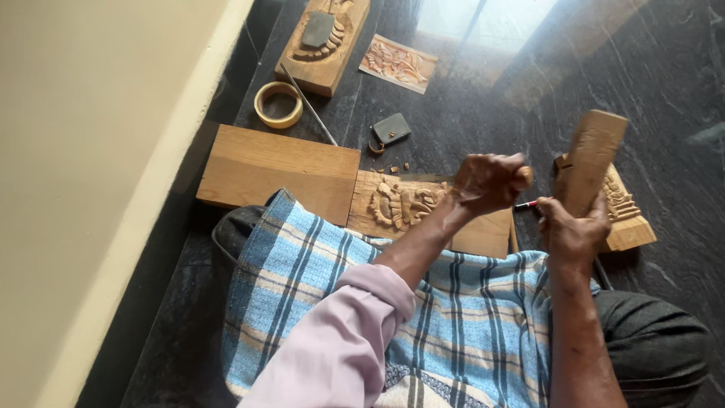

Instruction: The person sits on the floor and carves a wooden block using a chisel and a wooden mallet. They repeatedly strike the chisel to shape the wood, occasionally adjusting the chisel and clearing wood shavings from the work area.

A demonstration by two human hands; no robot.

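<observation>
Left hand: the left hand [487, 181] was clenched around a chisel handle [524, 177], whose wooden end showed past the knuckles; the blade was hidden under the fist.
Right hand: the right hand [572, 230] gripped the lower end of a wooden mallet [593, 155], which stood raised and tilted slightly to the right.
Carved panel: the carved panel [404, 204] lay flat on the floor just beyond the person's knees, under the left hand, with a relief figure cut into its left half.
Red marker: a red-tipped pen [526, 205] lay between the two hands.
Plain board: a plain board [276, 170] touched the panel's left edge.
Second carving: a small carved block [623, 211] sat behind the mallet, partly hidden by it.
Lap: a blue checked cloth [468, 317] covered the legs.
Farther floor: a tape roll [278, 104], a grey sharpening stone [391, 128], a thin metal rod [310, 106], a printed picture [398, 63] and another carved block [323, 41] lay well apart on the dark floor [664, 68].
</observation>
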